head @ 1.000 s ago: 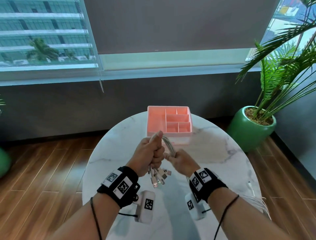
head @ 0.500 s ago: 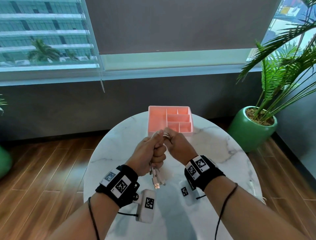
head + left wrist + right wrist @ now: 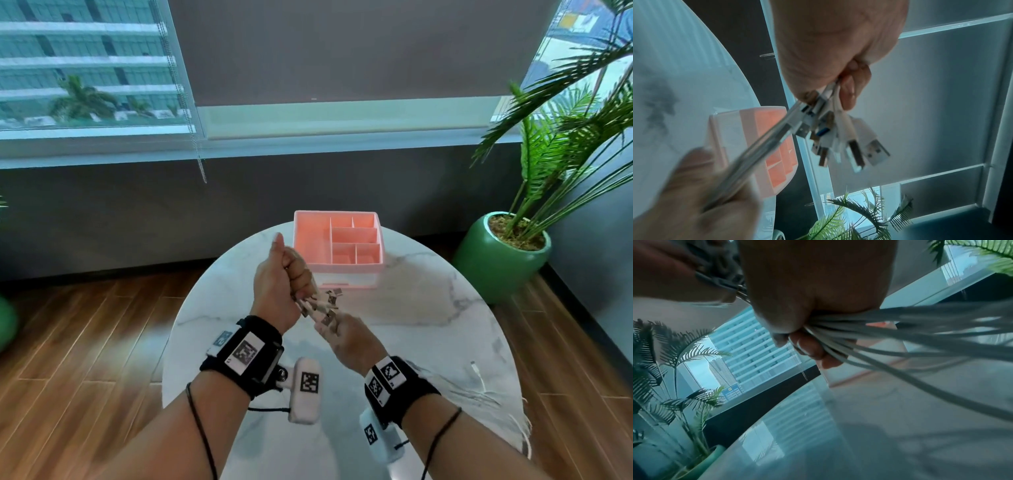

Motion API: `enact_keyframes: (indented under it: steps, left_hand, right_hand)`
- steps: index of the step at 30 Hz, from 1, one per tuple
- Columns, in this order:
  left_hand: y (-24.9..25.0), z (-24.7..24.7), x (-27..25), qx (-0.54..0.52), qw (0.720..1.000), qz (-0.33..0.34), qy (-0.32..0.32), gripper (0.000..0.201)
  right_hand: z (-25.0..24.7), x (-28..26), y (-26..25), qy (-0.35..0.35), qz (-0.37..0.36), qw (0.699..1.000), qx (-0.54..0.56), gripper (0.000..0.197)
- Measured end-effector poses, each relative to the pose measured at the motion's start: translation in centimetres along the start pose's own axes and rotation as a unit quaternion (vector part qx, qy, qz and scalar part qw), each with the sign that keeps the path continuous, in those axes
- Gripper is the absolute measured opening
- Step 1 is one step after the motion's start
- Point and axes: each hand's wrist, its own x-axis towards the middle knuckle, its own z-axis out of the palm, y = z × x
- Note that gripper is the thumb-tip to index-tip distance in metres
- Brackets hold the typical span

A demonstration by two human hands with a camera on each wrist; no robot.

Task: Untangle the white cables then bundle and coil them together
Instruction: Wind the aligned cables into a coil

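High-rise office or apartment lounge, by the look of it. A wide window [image 3: 96, 68] fills the upper left of the frame, tower blocks outside, a grey roller blind [image 3: 342, 51] drawn down across the top centre. Wooden plank floor [image 3: 85, 325] at lower left, a round marble table [image 3: 428, 308] in the middle, a potted palm [image 3: 507, 253] at the right edge.

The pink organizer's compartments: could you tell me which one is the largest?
The tall compartment along the left side of the pink organizer; it spans the full depth, while the four others on the right are smaller.
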Motion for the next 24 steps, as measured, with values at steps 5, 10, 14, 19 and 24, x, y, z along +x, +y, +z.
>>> enact_keyframes:
  steps: [5, 10, 14, 19, 24]
  left_hand:
    - [-0.5, 0.0, 1.1, -0.040, 0.992, 0.031, 0.117, 0.051]
    - [-0.2, -0.2, 1.6, -0.012, 0.986, 0.064, 0.154, 0.050]
    - [-1.0, -0.7, 1.9, 0.034, 0.986, 0.104, 0.124, 0.053]
    - [-1.5, 0.2, 1.8, 0.082, 0.982, 0.138, 0.097, 0.054]
    - [-1.7, 0.0, 1.8, 0.097, 0.977, 0.150, 0.113, 0.059]
  right_hand:
    - [2.6, -2.0, 1.6, -0.025, 0.015, 0.999, 0.021, 0.039]
    - [1.5, -2.7, 3.7, -0.047, 0.046, 0.998, -0.001, 0.045]
    - [1.4, -1.6, 3.4, -0.099, 0.079, 0.992, -0.004, 0.046]
    - [1.8, -1.0, 1.4, -0.172, 0.094, 0.980, -0.015, 0.041]
    - [1.8, -1.4, 0.1, -0.212, 0.092, 0.972, -0.036, 0.042]
